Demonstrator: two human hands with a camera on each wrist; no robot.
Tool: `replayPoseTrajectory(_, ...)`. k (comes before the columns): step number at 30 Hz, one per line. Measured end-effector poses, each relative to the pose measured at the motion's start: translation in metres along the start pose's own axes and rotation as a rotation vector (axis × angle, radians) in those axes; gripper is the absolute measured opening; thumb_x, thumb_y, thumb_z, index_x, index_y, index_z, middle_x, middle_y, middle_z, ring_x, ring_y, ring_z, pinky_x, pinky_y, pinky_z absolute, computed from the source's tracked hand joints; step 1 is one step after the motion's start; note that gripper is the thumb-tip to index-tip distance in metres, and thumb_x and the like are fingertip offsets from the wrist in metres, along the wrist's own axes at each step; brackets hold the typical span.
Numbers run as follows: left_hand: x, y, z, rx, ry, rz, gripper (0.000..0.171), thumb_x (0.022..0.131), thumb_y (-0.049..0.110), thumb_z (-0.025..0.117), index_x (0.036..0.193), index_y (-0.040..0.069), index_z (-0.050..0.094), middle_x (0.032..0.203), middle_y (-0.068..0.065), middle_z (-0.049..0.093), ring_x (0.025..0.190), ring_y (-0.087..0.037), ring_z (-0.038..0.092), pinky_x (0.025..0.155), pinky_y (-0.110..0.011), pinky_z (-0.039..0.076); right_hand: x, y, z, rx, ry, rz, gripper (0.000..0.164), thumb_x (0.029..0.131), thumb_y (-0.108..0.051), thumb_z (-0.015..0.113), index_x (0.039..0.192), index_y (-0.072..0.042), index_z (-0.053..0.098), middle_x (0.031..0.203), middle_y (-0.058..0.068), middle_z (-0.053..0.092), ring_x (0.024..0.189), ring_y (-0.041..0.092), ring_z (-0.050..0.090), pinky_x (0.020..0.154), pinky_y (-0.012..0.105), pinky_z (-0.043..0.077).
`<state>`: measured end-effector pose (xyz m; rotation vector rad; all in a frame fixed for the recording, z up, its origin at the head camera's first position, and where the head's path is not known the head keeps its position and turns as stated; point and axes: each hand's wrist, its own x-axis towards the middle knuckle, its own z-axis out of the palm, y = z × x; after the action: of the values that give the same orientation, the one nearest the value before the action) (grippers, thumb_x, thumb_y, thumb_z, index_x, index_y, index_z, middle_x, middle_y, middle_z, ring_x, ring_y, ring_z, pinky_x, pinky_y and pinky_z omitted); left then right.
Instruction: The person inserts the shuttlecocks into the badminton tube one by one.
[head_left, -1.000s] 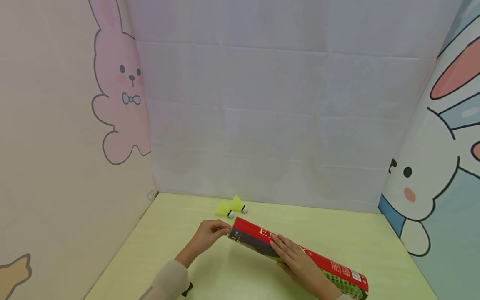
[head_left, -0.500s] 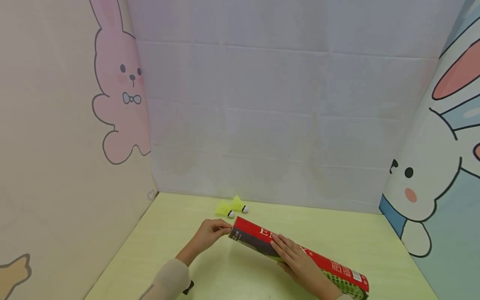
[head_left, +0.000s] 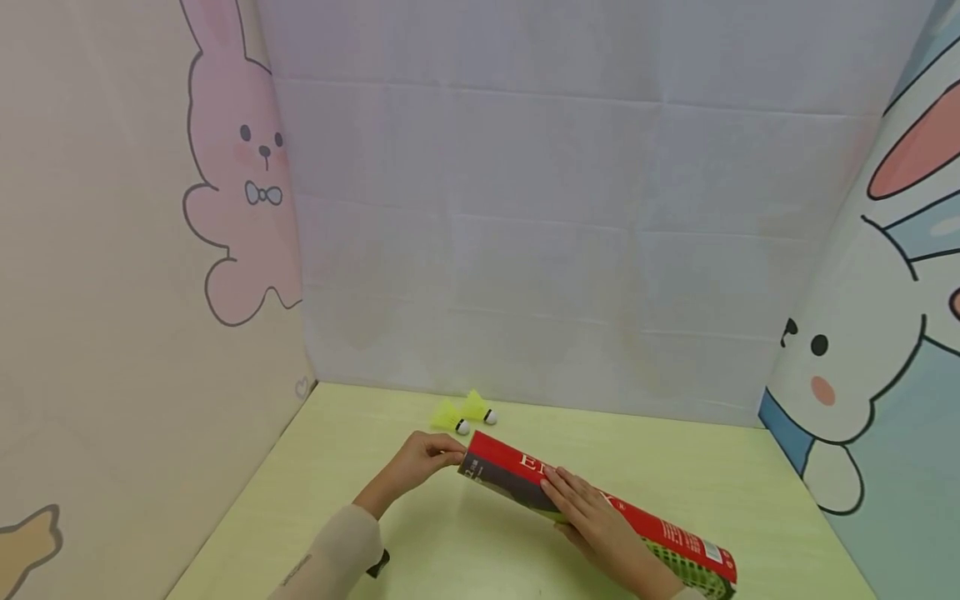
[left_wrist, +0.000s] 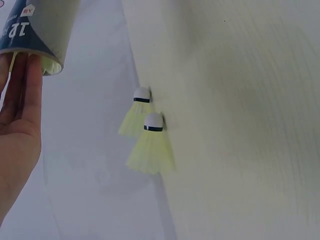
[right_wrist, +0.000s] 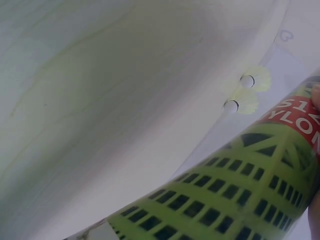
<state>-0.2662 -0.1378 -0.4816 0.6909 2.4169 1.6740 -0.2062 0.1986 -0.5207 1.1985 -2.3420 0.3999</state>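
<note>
A red, grey and green shuttlecock tube [head_left: 517,468] slants across the table, its left end raised. My right hand [head_left: 592,521] holds it around the middle, fingers over the top and thumb on the near side. At the raised end is my left hand [head_left: 427,457]. In the left wrist view its fingertips reach into the tube's open mouth, pinching the yellow edge of a shuttlecock [left_wrist: 13,61] mostly hidden inside. The right wrist view shows the tube's green lattice print [right_wrist: 210,200] up close.
Two yellow shuttlecocks with white heads, a nearer one [head_left: 448,417] and a farther one [head_left: 477,407], lie side by side beyond the tube's raised end. A white sheet [head_left: 525,250] hangs behind the pale table [head_left: 660,450]. Rabbit-printed walls flank it.
Both hands and the tube keep almost the same pose. Only a very slight shift of the left forearm and of the camera view shows.
</note>
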Motion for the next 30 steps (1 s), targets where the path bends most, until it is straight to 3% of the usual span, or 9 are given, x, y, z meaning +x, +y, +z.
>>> replayPoseTrajectory(2,0.000,-0.005,-0.005,-0.072,-0.005,-0.041,0.021,0.092,0.012,0.064,0.108,0.000,0.071,0.104,-0.012,0.070,0.090,-0.014,0.066,0.082,-0.032,0.055,-0.001,0.000,0.000,-0.002,-0.006,0.000,0.063,0.101,-0.049,0.027,0.148,-0.008,0.038,0.150,0.010,0.040,0.137,0.025,0.037,0.113,0.019,0.009)
replayPoseTrajectory(5,0.001,-0.018,-0.011,-0.124,0.041,-0.073,0.025,0.093,0.014,0.062,0.112,-0.001,0.069,0.108,-0.015,0.068,0.098,-0.024,0.067,0.088,-0.035,0.053,-0.002,0.001,0.000,-0.014,-0.004,-0.003,0.063,0.101,-0.049,0.025,0.147,-0.008,0.040,0.150,0.010,0.040,0.136,0.025,0.039,0.113,0.019,0.009)
replayPoseTrajectory(14,0.013,-0.059,-0.011,0.044,0.446,-0.153,0.024,0.094,0.003,0.059,0.117,-0.006,0.063,0.111,-0.023,0.065,0.102,-0.034,0.062,0.085,-0.039,0.053,-0.007,0.004,-0.001,-0.025,0.006,-0.003,0.064,0.101,-0.050,0.024,0.146,-0.007,0.041,0.148,0.010,0.042,0.133,0.026,0.041,0.113,0.019,0.011)
replayPoseTrajectory(18,0.027,-0.067,-0.006,0.034,0.547,-0.209,0.032,0.095,-0.003,0.055,0.126,-0.009,0.054,0.120,-0.027,0.058,0.111,-0.038,0.056,0.093,-0.043,0.049,-0.007,0.005,-0.003,-0.027,0.007,0.001,0.064,0.101,-0.049,0.024,0.146,-0.007,0.041,0.148,0.010,0.042,0.134,0.026,0.041,0.113,0.019,0.011)
replayPoseTrajectory(22,0.041,-0.073,-0.005,0.007,0.564,-0.279,0.041,0.095,-0.004,0.053,0.136,-0.010,0.044,0.132,-0.029,0.049,0.124,-0.042,0.046,0.101,-0.047,0.043,-0.007,0.005,-0.003,0.001,0.014,-0.011,0.062,0.102,-0.048,0.027,0.146,-0.005,0.041,0.148,0.012,0.042,0.135,0.026,0.039,0.114,0.019,0.010)
replayPoseTrajectory(27,0.056,-0.078,-0.007,-0.018,0.482,-0.326,0.053,0.096,-0.001,0.053,0.144,-0.008,0.032,0.145,-0.027,0.036,0.135,-0.043,0.033,0.107,-0.048,0.035,-0.007,0.006,-0.003,-0.004,0.012,-0.010,0.062,0.102,-0.048,0.027,0.145,-0.006,0.041,0.148,0.011,0.042,0.136,0.025,0.038,0.114,0.018,0.009)
replayPoseTrajectory(30,0.060,-0.078,-0.008,0.020,0.439,-0.343,0.055,0.097,-0.001,0.053,0.146,-0.007,0.030,0.146,-0.027,0.037,0.135,-0.043,0.033,0.107,-0.048,0.035,-0.007,0.007,-0.003,0.000,-0.001,-0.001,0.063,0.101,-0.048,0.028,0.146,-0.007,0.040,0.149,0.010,0.041,0.137,0.024,0.036,0.113,0.018,0.009)
